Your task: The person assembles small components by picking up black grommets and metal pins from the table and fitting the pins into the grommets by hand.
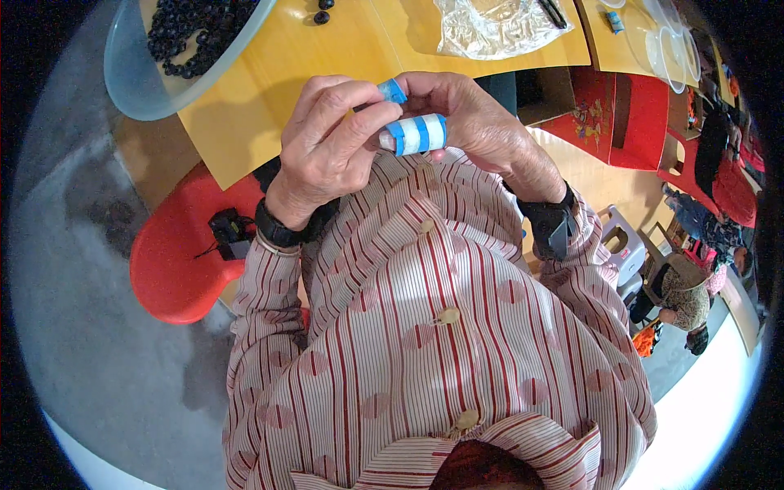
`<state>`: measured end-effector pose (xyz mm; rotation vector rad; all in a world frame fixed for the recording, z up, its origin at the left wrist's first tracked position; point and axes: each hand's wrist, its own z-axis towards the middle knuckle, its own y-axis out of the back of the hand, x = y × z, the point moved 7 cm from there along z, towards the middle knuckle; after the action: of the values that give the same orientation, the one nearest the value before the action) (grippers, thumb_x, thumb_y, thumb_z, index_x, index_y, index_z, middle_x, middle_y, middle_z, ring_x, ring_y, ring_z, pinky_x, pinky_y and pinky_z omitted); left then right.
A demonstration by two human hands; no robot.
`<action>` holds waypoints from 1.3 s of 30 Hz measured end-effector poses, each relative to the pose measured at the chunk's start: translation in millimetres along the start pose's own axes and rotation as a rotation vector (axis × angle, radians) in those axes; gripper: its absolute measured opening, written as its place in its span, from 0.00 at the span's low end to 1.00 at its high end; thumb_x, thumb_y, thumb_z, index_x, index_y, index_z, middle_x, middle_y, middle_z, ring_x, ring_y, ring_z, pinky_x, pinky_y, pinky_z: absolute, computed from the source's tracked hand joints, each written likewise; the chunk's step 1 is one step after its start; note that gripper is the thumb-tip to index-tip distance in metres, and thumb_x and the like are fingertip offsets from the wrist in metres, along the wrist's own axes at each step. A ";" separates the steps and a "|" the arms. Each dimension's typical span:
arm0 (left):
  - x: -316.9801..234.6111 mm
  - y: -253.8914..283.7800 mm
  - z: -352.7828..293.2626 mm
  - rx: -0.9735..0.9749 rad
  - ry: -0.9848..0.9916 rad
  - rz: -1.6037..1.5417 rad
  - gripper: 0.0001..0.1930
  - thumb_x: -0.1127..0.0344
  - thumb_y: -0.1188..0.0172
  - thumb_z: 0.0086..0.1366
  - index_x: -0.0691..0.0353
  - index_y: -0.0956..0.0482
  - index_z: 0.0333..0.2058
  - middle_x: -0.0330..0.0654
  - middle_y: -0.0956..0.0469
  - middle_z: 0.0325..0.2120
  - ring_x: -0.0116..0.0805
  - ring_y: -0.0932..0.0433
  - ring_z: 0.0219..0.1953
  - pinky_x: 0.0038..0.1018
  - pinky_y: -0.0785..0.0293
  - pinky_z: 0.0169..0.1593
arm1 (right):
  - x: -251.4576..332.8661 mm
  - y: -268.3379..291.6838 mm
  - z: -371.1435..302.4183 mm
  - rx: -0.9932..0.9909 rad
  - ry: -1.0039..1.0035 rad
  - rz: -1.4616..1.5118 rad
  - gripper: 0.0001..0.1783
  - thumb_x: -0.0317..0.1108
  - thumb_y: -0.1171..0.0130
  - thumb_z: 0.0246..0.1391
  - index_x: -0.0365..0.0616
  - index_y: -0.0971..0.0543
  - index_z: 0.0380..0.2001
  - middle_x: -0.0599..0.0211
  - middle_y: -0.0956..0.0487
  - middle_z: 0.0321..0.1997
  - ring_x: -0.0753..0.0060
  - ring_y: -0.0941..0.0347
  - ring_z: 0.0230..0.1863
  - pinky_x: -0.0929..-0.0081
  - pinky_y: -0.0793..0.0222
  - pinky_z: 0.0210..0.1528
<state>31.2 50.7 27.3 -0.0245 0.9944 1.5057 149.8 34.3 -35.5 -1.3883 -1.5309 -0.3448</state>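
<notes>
Above the table's near edge my hands meet, both closed. My right hand (482, 122) has a blue-and-white striped wrap (421, 135), which looks wound round a digit whose pale tip shows at its left end. Just beyond it is a smaller blue wrap (392, 91), seemingly on another fingertip. The bent fingers of my left hand (331, 139) press together against these wraps. Whatever may be pinched between the fingertips is hidden or too small to name. Dark bands circle both wrists.
A translucent tub (135, 86) of black round pieces stands at the far left of the yellow table (343, 49). Farther right lies a clear plastic bag (490, 28). A red stool (171, 253) carrying a black device is at left. Other people (686, 294) sit far right.
</notes>
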 end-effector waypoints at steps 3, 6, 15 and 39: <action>0.9 -0.9 0.0 -0.013 0.000 -0.019 0.18 0.80 0.38 0.38 0.63 0.22 0.34 0.41 0.26 0.32 0.40 0.27 0.32 0.31 0.27 0.36 | 2.9 0.1 -0.9 -0.007 0.006 -0.032 0.18 0.28 0.40 0.46 0.39 0.25 0.43 0.73 0.24 0.30 0.89 0.31 0.27 0.91 0.36 0.22; 2.9 -1.1 -1.2 -0.019 0.009 -0.035 0.18 0.80 0.38 0.38 0.63 0.22 0.33 0.41 0.25 0.32 0.40 0.27 0.32 0.30 0.27 0.36 | 1.2 1.3 -0.7 -0.013 -0.010 -0.025 0.18 0.27 0.40 0.45 0.39 0.25 0.43 0.73 0.24 0.30 0.89 0.32 0.26 0.91 0.36 0.22; 1.2 0.5 -3.4 -0.014 0.026 -0.022 0.18 0.79 0.38 0.38 0.62 0.21 0.34 0.40 0.26 0.32 0.39 0.27 0.33 0.29 0.27 0.36 | -5.1 -0.4 -0.2 -0.013 0.034 0.051 0.16 0.24 0.42 0.45 0.42 0.24 0.41 0.73 0.24 0.29 0.88 0.32 0.25 0.92 0.37 0.21; 39.0 -12.8 -35.1 -0.071 1.076 -0.956 0.17 0.67 0.44 0.64 0.67 0.31 0.49 0.40 0.24 0.35 0.25 0.25 0.38 0.21 0.31 0.45 | 14.3 5.1 -3.8 -0.262 0.389 -0.367 0.24 0.32 0.27 0.36 0.43 0.21 0.41 0.75 0.27 0.28 0.84 0.32 0.30 0.82 0.32 0.34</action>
<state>14.4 59.8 -23.2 -1.2839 1.4375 0.5464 158.3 41.3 -24.4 -1.1409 -1.4385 -1.0118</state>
